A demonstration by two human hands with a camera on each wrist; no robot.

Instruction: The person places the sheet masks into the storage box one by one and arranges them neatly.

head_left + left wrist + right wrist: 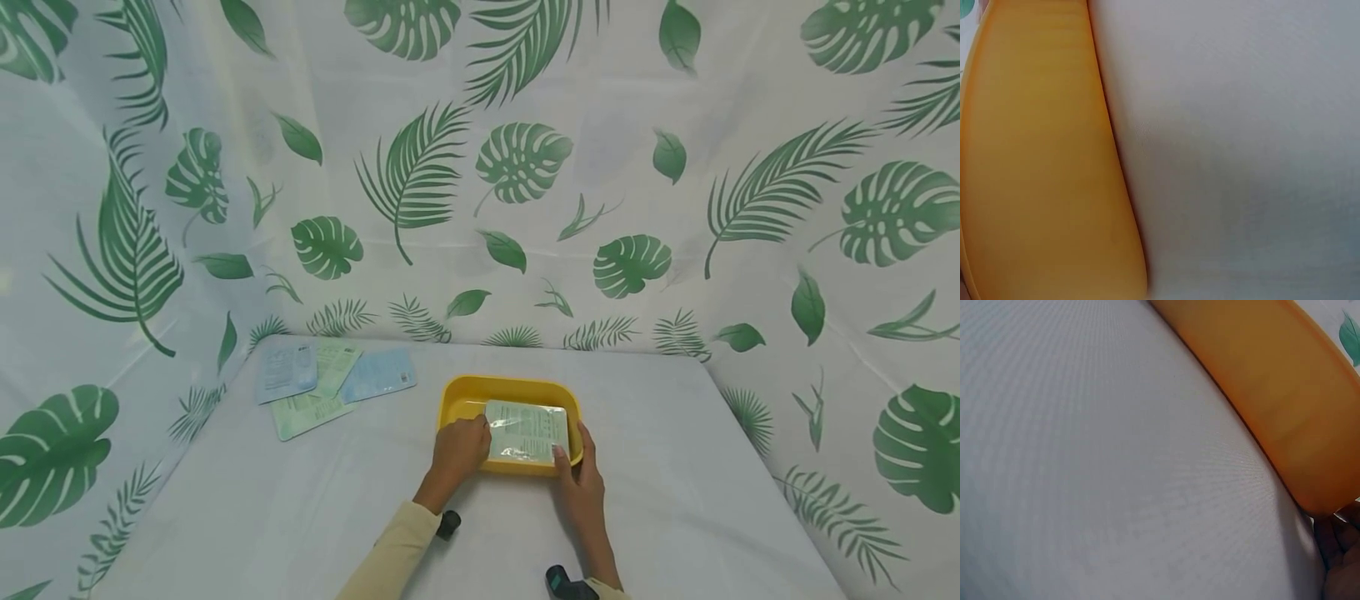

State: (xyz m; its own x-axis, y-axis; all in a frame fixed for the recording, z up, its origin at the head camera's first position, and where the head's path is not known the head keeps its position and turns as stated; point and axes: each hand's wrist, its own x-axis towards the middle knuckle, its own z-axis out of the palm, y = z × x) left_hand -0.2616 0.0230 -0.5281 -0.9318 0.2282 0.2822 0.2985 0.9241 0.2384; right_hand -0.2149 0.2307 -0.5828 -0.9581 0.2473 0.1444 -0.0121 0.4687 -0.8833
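Note:
A flat, shiny pale green packet (528, 432) with printed text lies in a yellow plastic tray (510, 383). My left hand (462, 446) reaches over the front left of the tray, its curled fingers pinching the packet's left edge. At the front right corner, my right hand (583, 479) grips the tray; its thumb is over the rim beside the packet and the other fingers are along the outer side. The left wrist view shows mostly the tray's outer wall (1047, 156). In the right wrist view, fingers (1335, 540) meet the tray's corner.
Several flat packets overlap at the back left of the white-covered table (300, 500), among them a blue packet (378, 374) and a green packet (307, 414). Leaf-printed curtains (637, 208) enclose the table's back and sides.

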